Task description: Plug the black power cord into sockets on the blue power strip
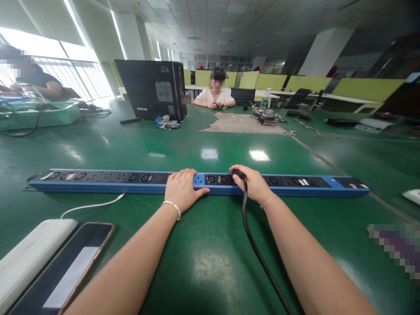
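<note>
A long blue and black power strip [108, 188] lies crosswise on the green table, its rows of sockets facing up. My left hand [182, 189] is laid over the middle of the strip, fingers across its top and thumb along the near side, holding it. Just right of it is a blue socket [198, 179]. Between the thumb and fingers of my right hand [255, 181] is a black power cord plug [239, 174], at the strip's sockets; my fingers partly hide it, so I cannot tell how far it sits in. Its black cord [251, 232] runs down toward me.
A white power bank [36, 258] with a white cable [95, 204] and a phone [77, 262] lie at the near left. Farther back stand a black computer case [151, 89], gloves [167, 123] and a green basket [55, 114]. Another person [215, 94] sits opposite.
</note>
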The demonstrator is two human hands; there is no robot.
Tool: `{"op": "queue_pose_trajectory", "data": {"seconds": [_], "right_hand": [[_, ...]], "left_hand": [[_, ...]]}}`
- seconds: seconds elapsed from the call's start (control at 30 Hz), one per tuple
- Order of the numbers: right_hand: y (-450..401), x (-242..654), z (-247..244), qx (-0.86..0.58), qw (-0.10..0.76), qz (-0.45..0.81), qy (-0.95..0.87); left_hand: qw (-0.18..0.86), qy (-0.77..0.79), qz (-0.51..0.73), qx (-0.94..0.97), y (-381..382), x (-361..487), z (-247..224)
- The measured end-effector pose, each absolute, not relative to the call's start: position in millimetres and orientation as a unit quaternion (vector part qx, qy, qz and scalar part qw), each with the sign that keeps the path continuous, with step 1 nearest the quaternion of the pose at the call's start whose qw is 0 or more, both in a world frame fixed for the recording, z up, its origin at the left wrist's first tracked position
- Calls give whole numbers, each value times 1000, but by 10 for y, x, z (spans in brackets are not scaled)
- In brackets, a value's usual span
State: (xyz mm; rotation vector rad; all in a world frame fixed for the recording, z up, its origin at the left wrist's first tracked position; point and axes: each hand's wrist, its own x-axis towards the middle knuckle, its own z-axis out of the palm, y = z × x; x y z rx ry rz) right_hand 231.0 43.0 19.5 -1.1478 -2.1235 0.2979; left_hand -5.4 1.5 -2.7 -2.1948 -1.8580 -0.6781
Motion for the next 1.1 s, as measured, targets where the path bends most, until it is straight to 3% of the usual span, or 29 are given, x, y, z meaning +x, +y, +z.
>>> {"op": "queue_pose_trajectory", "data": {"seconds": [0.47, 1.1], "right_hand": [[448, 2361, 197, -470, 343, 170, -796], [286, 2365, 8, -440, 317, -3, -840]], "left_hand": [[90, -617, -240, -744, 19, -64, -44], [84, -621, -234, -744, 13, -54, -29]]}}
